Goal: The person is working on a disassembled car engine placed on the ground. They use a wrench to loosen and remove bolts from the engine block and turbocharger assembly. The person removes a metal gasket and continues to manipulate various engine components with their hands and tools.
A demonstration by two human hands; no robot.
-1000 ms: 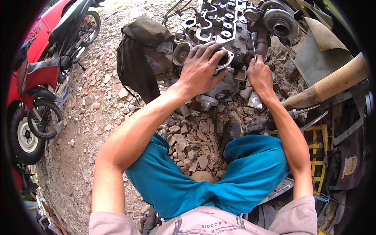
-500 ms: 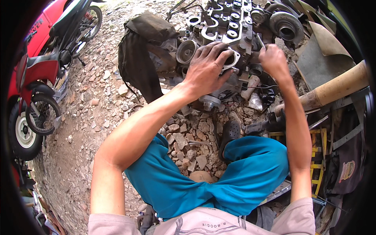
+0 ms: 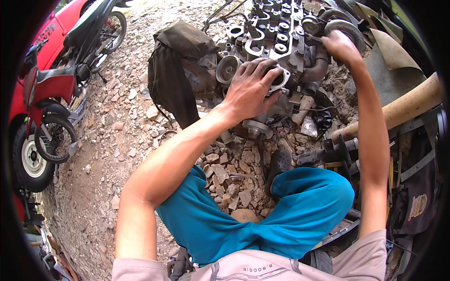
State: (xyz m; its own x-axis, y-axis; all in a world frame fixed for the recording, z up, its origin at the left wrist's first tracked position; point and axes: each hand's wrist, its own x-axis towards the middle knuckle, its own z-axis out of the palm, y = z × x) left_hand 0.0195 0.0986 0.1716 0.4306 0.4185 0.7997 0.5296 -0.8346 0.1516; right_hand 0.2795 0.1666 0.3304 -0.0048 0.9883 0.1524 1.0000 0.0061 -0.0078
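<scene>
A partly dismantled engine [image 3: 281,58] stands on the stony ground before me, its valve springs uncovered. My left hand [image 3: 251,84] lies over its near end, fingers stretched across beside a round metal flange [image 3: 282,78]. To the right, my closed right hand [image 3: 341,47] is at the engine's side, near the turbocharger [image 3: 344,29]. A slim metal tool seems to stick out leftward from the right fist; its kind is too small to make out. A round housing [image 3: 228,69] sits left of my left hand.
A dark cloth [image 3: 176,61] drapes over parts at the left. Red motorbikes [image 3: 51,89] stand farther left. A bamboo pole [image 3: 408,107] slants in from the right. Between my legs a wrench [image 3: 241,175] lies on the stones, near a dark clog [image 3: 280,164].
My right hand has moved up and to the right, from the engine's near side toward the turbocharger. My left hand stays on the engine. The view has shifted slightly.
</scene>
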